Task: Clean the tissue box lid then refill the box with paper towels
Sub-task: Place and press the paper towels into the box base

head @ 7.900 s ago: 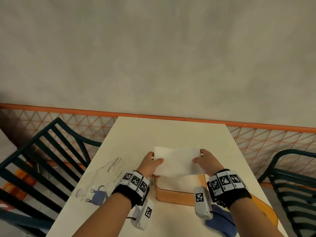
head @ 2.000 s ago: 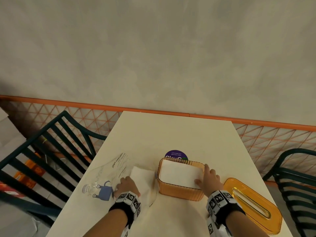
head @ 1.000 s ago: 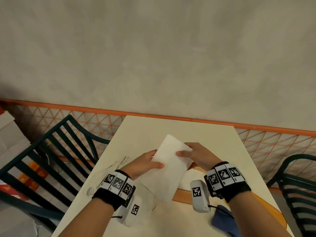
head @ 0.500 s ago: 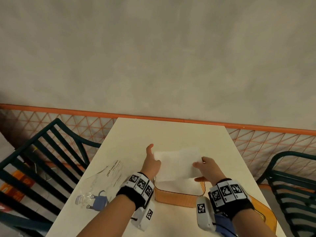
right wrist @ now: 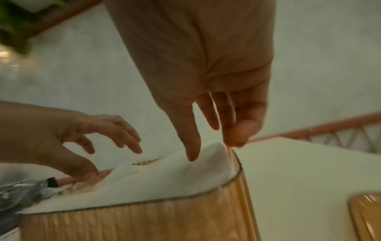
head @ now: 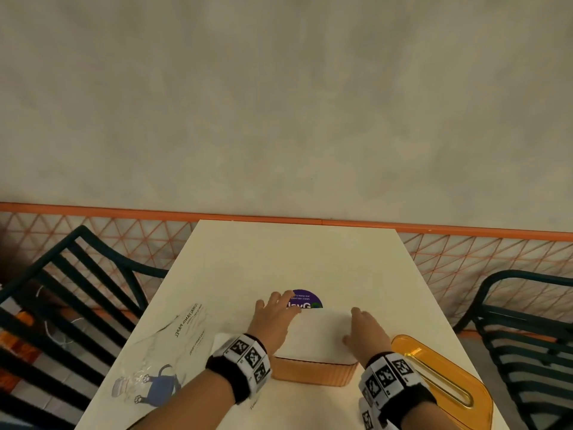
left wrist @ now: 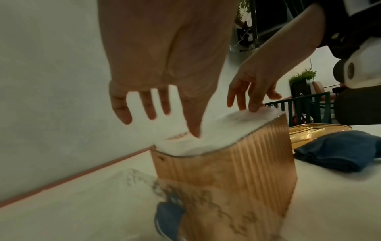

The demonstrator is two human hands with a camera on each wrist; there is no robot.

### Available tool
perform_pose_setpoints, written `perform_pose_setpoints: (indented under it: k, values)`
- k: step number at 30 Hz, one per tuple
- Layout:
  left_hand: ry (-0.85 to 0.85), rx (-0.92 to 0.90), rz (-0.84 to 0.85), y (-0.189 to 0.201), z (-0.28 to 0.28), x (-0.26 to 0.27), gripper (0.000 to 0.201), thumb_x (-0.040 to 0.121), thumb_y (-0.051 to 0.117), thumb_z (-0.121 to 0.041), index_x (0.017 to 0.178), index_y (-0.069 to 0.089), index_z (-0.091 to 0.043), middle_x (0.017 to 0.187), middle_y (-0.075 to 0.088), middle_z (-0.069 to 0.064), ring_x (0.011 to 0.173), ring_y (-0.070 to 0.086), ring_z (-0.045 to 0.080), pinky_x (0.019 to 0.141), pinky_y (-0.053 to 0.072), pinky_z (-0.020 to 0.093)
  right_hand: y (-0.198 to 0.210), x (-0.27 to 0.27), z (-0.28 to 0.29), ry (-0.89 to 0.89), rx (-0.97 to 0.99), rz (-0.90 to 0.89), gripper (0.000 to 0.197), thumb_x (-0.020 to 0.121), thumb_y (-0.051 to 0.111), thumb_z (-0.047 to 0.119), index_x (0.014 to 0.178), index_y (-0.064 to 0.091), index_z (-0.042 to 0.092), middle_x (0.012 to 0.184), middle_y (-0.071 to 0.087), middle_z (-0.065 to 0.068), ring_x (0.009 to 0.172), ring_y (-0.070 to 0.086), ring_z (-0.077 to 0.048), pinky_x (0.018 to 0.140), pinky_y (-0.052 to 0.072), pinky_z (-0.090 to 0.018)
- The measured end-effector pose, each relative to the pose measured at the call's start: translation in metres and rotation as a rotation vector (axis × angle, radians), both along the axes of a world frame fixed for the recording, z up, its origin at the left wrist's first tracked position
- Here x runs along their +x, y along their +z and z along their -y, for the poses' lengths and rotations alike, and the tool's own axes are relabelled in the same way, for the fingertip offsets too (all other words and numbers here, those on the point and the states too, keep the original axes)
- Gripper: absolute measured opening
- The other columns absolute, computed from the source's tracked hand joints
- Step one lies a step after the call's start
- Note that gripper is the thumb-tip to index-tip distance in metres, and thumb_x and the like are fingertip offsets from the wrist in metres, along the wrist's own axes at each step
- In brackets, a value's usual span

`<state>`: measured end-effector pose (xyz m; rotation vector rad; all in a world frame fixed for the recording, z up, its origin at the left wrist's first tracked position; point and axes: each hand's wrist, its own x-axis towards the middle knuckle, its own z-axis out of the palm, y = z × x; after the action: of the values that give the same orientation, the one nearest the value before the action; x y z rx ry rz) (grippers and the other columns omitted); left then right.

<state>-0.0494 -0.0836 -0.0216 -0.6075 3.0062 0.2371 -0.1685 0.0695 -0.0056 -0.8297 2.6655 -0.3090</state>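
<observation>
The orange ribbed tissue box (head: 313, 372) stands on the table near its front edge. A stack of white paper towels (head: 321, 336) fills it up to the rim. My left hand (head: 274, 313) lies over the stack's left end with fingers spread, the thumb touching the towels (left wrist: 218, 130). My right hand (head: 364, 332) rests with straight fingers on the stack's right end (right wrist: 164, 176), next to the box wall. Neither hand grips anything. The orange lid (head: 440, 378) with its slot lies flat to the right of the box.
A clear plastic towel wrapper (head: 161, 358) lies to the left, with some white paper (head: 221, 339) by my left wrist. A purple sticker (head: 307, 301) is behind the box. A blue cloth (left wrist: 338, 151) lies near the lid. Dark chairs (head: 71, 302) flank the table (head: 294, 259).
Half a second ago both hands held the towel stack above the box. Now the stack sits in the box, and both hands have let go and rest flat on it.
</observation>
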Motion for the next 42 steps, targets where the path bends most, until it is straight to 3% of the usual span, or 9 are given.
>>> perform_pose_setpoints:
  k: [3, 6, 10, 15, 18, 24, 30, 38, 42]
  values:
    - [-0.114, 0.071, 0.228, 0.009, 0.011, 0.0, 0.064, 0.084, 0.064, -0.016, 0.141, 0.037, -0.031, 0.156, 0.018, -0.004, 0.142, 0.02, 0.017, 0.111, 0.019, 0.049, 0.004, 0.003, 0.004, 0.232, -0.04, -0.162, 0.057, 0.088, 0.061, 0.023, 0.138, 0.035, 0.024, 0.136, 0.038, -0.002, 0.123, 0.041, -0.02, 0.094, 0.048, -0.032]
    - [-0.129, 0.111, 0.379, 0.011, 0.015, -0.003, 0.07, 0.084, 0.066, -0.021, 0.143, 0.031, -0.034, 0.157, 0.016, -0.004, 0.143, 0.023, 0.018, 0.113, 0.015, 0.052, -0.003, 0.0, 0.01, 0.397, 0.068, -0.052, 0.065, 0.086, 0.064, 0.027, 0.142, 0.031, 0.035, 0.145, 0.033, 0.003, 0.13, 0.038, -0.019, 0.107, 0.037, -0.038]
    - [-0.125, 0.124, 0.421, 0.001, 0.014, -0.004, 0.073, 0.084, 0.066, -0.022, 0.145, 0.027, -0.035, 0.154, 0.02, -0.002, 0.141, 0.027, 0.021, 0.112, 0.016, 0.055, -0.025, -0.004, 0.005, 0.36, 0.243, 0.083, 0.068, 0.09, 0.055, 0.016, 0.142, 0.024, 0.046, 0.155, 0.021, 0.007, 0.139, 0.031, -0.021, 0.115, 0.009, -0.056]
    - [-0.114, 0.037, 0.416, -0.005, 0.003, -0.007, 0.075, 0.084, 0.067, -0.025, 0.145, 0.024, -0.037, 0.147, 0.031, 0.001, 0.132, 0.04, 0.026, 0.11, 0.017, 0.057, -0.031, -0.006, 0.008, 0.337, 0.243, 0.069, 0.06, 0.095, 0.048, 0.017, 0.139, 0.025, 0.05, 0.155, 0.022, 0.008, 0.139, 0.032, -0.022, 0.115, 0.0, -0.059]
    - [-0.082, 0.068, 0.357, -0.001, 0.004, -0.004, 0.069, 0.084, 0.065, -0.029, 0.143, 0.03, -0.035, 0.148, 0.031, -0.003, 0.135, 0.037, 0.021, 0.112, 0.015, 0.055, -0.029, -0.005, 0.007, 0.358, 0.246, 0.045, 0.061, 0.094, 0.051, 0.02, 0.14, 0.025, 0.05, 0.154, 0.023, 0.008, 0.139, 0.03, -0.022, 0.114, 0.008, -0.057]
    - [0.474, 0.259, -0.409, -0.012, 0.034, 0.048, 0.023, 0.095, 0.046, -0.022, 0.114, 0.058, -0.018, 0.118, 0.055, 0.002, 0.111, 0.055, 0.019, 0.095, 0.044, 0.035, -0.014, -0.014, -0.013, 0.35, 0.037, -0.032, 0.059, 0.079, 0.064, 0.049, 0.133, 0.042, 0.046, 0.135, 0.033, 0.007, 0.124, 0.029, -0.017, 0.104, 0.036, -0.039]
    - [0.891, 0.319, 0.257, -0.068, 0.035, 0.084, 0.065, 0.091, 0.048, -0.049, 0.136, 0.031, -0.005, 0.14, 0.038, 0.011, 0.129, 0.044, 0.026, 0.105, 0.038, 0.034, -0.037, -0.015, -0.024, 0.036, -0.183, 0.04, 0.058, 0.095, 0.047, 0.028, 0.147, 0.021, 0.019, 0.132, 0.035, -0.011, 0.103, 0.053, -0.022, 0.095, 0.046, -0.029]
    - [0.989, 0.455, 0.211, -0.087, 0.034, 0.088, 0.098, 0.083, 0.062, -0.049, 0.145, 0.009, 0.005, 0.153, 0.024, 0.014, 0.141, 0.029, 0.027, 0.113, 0.03, 0.034, -0.055, -0.007, -0.022, -0.078, -0.177, 0.208, 0.056, 0.099, 0.034, 0.021, 0.148, 0.006, 0.013, 0.134, 0.041, -0.017, 0.111, 0.055, -0.029, 0.092, 0.047, -0.034]
    - [0.989, 0.531, 0.144, -0.082, 0.032, 0.095, 0.064, 0.085, 0.061, -0.042, 0.134, 0.042, -0.005, 0.141, 0.046, 0.009, 0.129, 0.046, 0.022, 0.102, 0.039, 0.025, -0.055, -0.006, -0.021, -0.077, -0.165, 0.201, 0.056, 0.099, 0.035, 0.021, 0.148, 0.007, 0.013, 0.135, 0.042, -0.017, 0.114, 0.055, -0.029, 0.094, 0.046, -0.034]
